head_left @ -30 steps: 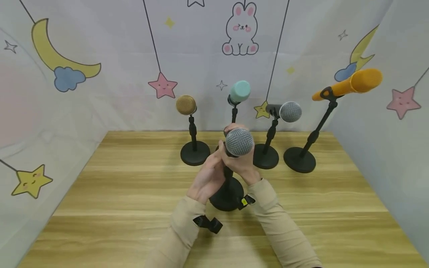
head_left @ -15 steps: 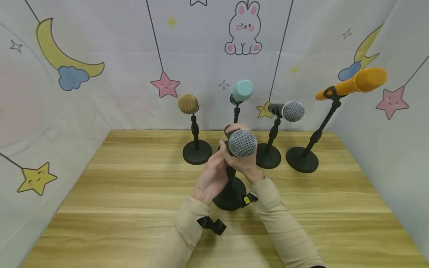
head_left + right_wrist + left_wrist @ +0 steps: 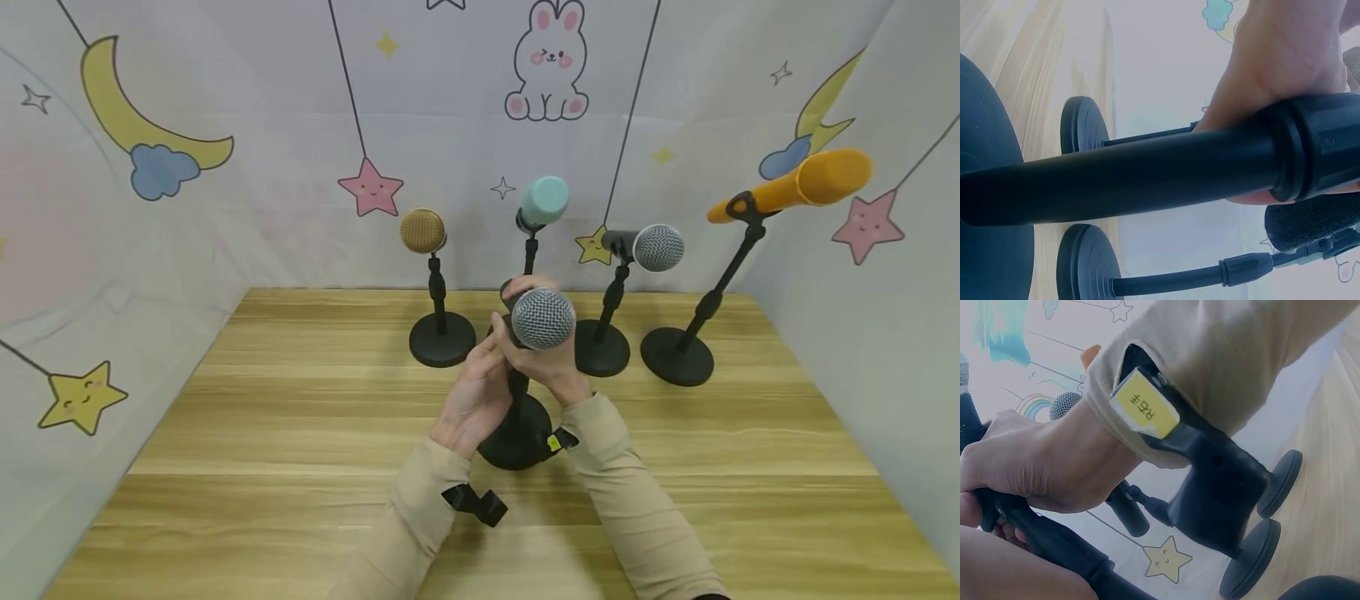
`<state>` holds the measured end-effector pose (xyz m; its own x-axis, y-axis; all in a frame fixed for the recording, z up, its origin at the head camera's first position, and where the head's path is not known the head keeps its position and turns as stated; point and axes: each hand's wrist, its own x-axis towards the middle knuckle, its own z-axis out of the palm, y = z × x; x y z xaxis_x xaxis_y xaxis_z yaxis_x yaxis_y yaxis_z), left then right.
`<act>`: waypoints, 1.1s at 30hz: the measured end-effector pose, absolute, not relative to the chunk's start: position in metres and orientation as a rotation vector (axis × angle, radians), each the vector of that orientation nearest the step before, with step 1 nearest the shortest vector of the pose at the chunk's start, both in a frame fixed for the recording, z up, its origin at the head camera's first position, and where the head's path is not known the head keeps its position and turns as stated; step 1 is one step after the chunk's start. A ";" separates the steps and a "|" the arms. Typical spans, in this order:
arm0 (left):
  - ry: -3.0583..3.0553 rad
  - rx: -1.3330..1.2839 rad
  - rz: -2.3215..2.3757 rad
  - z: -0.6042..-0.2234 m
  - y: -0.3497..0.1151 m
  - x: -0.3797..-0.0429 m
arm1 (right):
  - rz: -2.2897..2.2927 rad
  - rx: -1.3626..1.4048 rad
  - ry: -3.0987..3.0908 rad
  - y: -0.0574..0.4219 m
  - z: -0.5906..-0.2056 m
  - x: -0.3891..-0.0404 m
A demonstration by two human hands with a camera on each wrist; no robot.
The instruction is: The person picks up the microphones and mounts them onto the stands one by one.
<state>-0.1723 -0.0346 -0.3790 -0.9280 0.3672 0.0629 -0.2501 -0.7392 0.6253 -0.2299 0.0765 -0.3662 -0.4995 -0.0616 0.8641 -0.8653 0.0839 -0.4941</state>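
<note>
A microphone with a round silver mesh head [image 3: 543, 318] sits at the top of a black desk stand [image 3: 513, 433], its head towards me. My right hand [image 3: 553, 367] wraps round the microphone's body just behind the mesh, close to the clip. Lower down, my left hand [image 3: 474, 396] holds the upper part of the stand. In the left wrist view, my right hand [image 3: 1047, 459] is above the stand's clip and pole [image 3: 1063, 547]. The right wrist view has the left hand [image 3: 1285, 56] behind the pole [image 3: 1135, 178], around its ridged collar [image 3: 1319, 147]. Fingers partly hide the clip.
Behind my hands stand several other microphones on black stands: a gold one [image 3: 423, 232], a mint-green one [image 3: 545, 200], a silver-headed one [image 3: 658, 248] and a tall orange one [image 3: 813, 179]. They line the back of the wooden table [image 3: 262, 400], before a patterned cloth [image 3: 285, 75].
The head view has shifted a little, so everything sits slightly further right in it. Both hands keep the same hold, with hardly any movement on the microphone and stand.
</note>
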 end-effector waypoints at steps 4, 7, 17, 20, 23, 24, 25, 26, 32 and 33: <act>0.885 0.280 2.643 -0.378 -0.036 -0.172 | 1.494 0.936 -1.652 0.076 -0.366 -0.230; 0.882 0.298 2.641 -0.378 -0.037 -0.172 | 1.490 0.936 -1.632 0.075 -0.366 -0.232; 0.881 0.312 2.639 -0.380 -0.037 -0.172 | 1.503 0.982 -1.584 0.075 -0.367 -0.233; 0.887 0.295 2.639 -0.380 -0.036 -0.172 | 1.528 1.001 -1.567 0.075 -0.366 -0.232; 0.920 0.255 2.635 -0.380 -0.036 -0.172 | 1.544 1.000 -1.555 0.075 -0.365 -0.232; 0.941 0.233 2.636 -0.380 -0.036 -0.172 | 1.545 0.994 -1.556 0.074 -0.365 -0.232; 0.960 0.211 2.639 -0.379 -0.036 -0.172 | 1.538 0.990 -1.564 0.074 -0.364 -0.231; 0.975 0.178 2.645 -0.379 -0.036 -0.172 | 1.523 0.983 -1.576 0.074 -0.364 -0.231; 1.007 0.046 2.644 -0.383 -0.036 -0.173 | 1.471 0.956 -1.617 0.076 -0.364 -0.231; 1.006 0.052 2.639 -0.384 -0.036 -0.173 | 1.477 0.956 -1.612 0.076 -0.364 -0.231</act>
